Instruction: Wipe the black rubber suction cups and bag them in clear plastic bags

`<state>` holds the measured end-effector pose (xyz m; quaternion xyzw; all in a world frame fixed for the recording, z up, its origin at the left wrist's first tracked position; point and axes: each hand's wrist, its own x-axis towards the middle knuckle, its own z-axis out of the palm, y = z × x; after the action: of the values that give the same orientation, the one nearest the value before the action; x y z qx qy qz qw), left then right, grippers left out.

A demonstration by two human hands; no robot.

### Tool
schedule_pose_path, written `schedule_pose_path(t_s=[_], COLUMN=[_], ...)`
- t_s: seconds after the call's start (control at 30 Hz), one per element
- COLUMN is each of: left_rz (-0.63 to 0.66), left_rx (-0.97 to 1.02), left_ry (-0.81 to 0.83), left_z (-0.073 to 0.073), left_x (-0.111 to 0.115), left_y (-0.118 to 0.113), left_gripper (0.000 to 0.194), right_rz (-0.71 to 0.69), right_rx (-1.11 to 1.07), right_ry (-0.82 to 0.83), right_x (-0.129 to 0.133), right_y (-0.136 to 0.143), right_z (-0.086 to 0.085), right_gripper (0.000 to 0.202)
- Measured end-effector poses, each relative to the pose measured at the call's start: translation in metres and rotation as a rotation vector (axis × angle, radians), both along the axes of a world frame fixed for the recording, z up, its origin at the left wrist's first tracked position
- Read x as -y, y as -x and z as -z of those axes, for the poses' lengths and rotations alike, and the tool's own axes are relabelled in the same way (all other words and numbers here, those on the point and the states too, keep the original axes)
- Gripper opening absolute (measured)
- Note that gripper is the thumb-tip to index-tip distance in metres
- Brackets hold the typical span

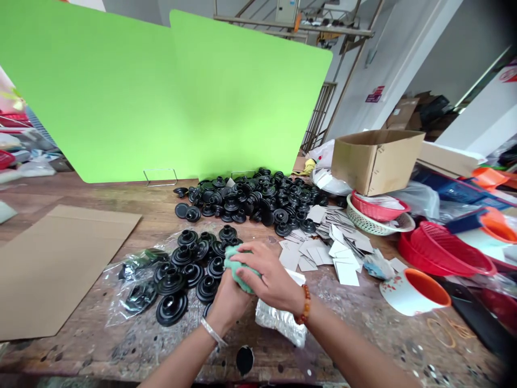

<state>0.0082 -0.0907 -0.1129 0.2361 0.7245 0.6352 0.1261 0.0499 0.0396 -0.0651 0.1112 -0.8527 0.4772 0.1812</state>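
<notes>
A pale green cloth (242, 269) is bunched between my two hands above the table. My right hand (266, 272), with an amber bead bracelet at its wrist, is closed over the cloth from above. Below it is my left hand (232, 296), with a silver bangle; it looks closed, but the cloth and right hand hide its fingers and whatever they hold. Round black stepped parts (183, 256) with raised centre necks lie just left of my hands. Below my right hand is a crinkled silvery packet (280, 320).
A large heap of black parts (246, 199) lies below the green panels (242, 97). Loose white cards (343, 253), red baskets (440, 248), a carton (375, 161) and an orange-lined container (416, 291) are on the right. Flat cardboard (60, 264) and clear plastic bags (121, 302) are left.
</notes>
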Motion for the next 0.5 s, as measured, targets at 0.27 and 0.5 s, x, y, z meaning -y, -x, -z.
schedule_pose_path(t_s=[0.27,0.5], left_rz=[-0.259,-0.595], left_rx=[-0.219,-0.429], left_ry=[-0.044,0.159], left_z=[0.011,-0.004], left_x=[0.010,0.029], left_y=[-0.021,0.026], left_gripper=[0.049,0.030], right_rz=[0.156,-0.021], right_rx=[0.483,0.785], right_ry=[1.144,1.025], right_x=[0.021,0.029], right_y=[0.008,0.006], right_z=[0.016,0.024], right_gripper=[0.035,0.036])
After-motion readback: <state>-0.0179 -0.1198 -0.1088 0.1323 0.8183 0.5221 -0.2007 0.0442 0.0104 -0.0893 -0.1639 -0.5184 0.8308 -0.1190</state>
